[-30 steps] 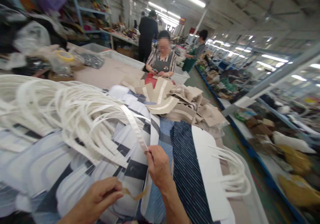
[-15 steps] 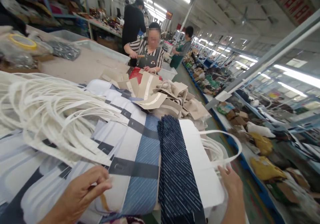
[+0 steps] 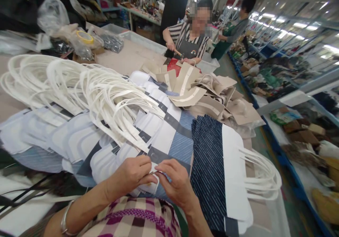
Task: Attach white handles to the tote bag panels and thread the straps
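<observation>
My left hand (image 3: 136, 171) and my right hand (image 3: 176, 180) meet in front of my body, fingertips pinched close together. Whatever lies between them is too small and hidden to name. Below them spreads a pile of white and blue striped bag panels (image 3: 159, 131) with dark grey bands. Bunches of white strap handles (image 3: 106, 95) lie looped over that pile. Beside my right hand is a stack of dark navy striped panels (image 3: 208, 170) with white ends (image 3: 234, 173). White handles (image 3: 265, 175) loop out from its right side.
Beige pieces with pale strips (image 3: 196, 92) are heaped beyond the panels. A person (image 3: 188, 39) across the table holds a hammer (image 3: 178, 52) over a red block (image 3: 173, 66). A yellow tape roll (image 3: 84, 36) lies at back left; a blue-edged rack (image 3: 288, 173) runs along the right.
My right hand has left the white handles at the right stack and moved left to my left hand. My left hand has moved right, and the view has shifted.
</observation>
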The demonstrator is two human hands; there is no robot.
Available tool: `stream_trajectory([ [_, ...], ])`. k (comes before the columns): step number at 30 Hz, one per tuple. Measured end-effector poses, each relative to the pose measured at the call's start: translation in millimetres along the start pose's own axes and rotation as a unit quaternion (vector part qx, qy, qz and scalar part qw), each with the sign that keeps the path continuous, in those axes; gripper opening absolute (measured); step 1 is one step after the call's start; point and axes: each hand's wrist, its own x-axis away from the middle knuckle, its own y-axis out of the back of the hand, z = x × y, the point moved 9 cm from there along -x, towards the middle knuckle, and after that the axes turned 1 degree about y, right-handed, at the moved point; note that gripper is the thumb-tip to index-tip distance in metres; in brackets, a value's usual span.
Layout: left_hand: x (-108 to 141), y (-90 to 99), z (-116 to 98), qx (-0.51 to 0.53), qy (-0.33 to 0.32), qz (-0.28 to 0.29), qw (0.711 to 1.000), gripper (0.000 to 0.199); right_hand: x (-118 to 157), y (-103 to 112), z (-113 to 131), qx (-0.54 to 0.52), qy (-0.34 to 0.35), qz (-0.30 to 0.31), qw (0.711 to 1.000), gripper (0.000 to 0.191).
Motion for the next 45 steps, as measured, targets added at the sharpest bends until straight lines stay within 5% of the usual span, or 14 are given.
stream_trajectory([
  [6, 13, -3.6, 22, 0.028, 0.063, 0.022, 0.997, 0.033, -7, -17, 1, 0.042, 0.046, -0.015, 0.998, 0.012],
  [9, 15, -7.7, 32, 0.050, 0.089, 0.035, 0.994, 0.032, -10, -26, -13, 0.005, -0.033, -0.061, 0.998, 0.014],
  [11, 14, -7.1, 34, 0.058, 0.098, 0.029, 0.993, 0.034, -7, -40, -43, -0.088, -0.169, -0.081, 0.978, 0.012],
  [15, 12, -10.1, 33, 0.095, 0.086, 0.032, 0.991, 0.031, 17, -57, -127, -0.232, -0.403, -0.161, 0.870, 0.017],
  [19, 25, -21.0, 55, 0.040, 0.116, 0.017, 0.992, 0.026, 29, -46, -202, -0.239, -0.453, -0.210, 0.833, 0.034],
  [23, 43, -35.0, 80, -0.041, 0.123, 0.001, 0.992, 0.032, 30, -43, -240, -0.242, -0.459, -0.198, 0.831, 0.038],
  [32, 49, -43.4, 86, -0.051, 0.112, 0.008, 0.992, 0.030, 18, -60, -258, -0.194, -0.485, -0.114, 0.845, 0.036],
  [39, 51, -43.6, 90, -0.019, 0.115, 0.003, 0.993, 0.029, 19, -45, -278, -0.138, -0.533, -0.050, 0.833, 0.043],
  [42, 51, -42.0, 91, 0.005, 0.125, 0.003, 0.992, 0.028, 12, -29, -269, -0.109, -0.502, -0.055, 0.856, 0.033],
  [45, 50, -41.0, 92, 0.042, 0.137, 0.017, 0.990, 0.027, -3, -20, -231, -0.067, -0.436, -0.092, 0.893, 0.022],
])
